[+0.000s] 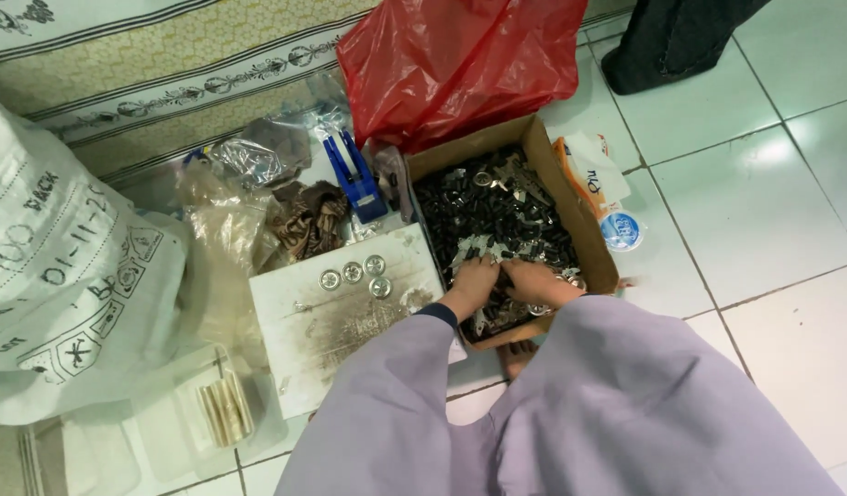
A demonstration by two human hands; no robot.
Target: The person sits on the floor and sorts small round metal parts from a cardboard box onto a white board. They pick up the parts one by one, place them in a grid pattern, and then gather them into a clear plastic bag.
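Both hands, left [472,280] and right [538,285], buried in parts [497,216] in the box [570,197] on the floor. Grip: fingers hidden, can't tell if closed. Parts look small, hard, loose, probably slippery; scoop from underneath, don't pinch.

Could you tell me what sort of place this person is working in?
Probably a home or small informal workshop, with the work done on the floor. Both hands dig into a cardboard box of small dark parts set on a pale tiled floor, beside a white sack and a red plastic bag.
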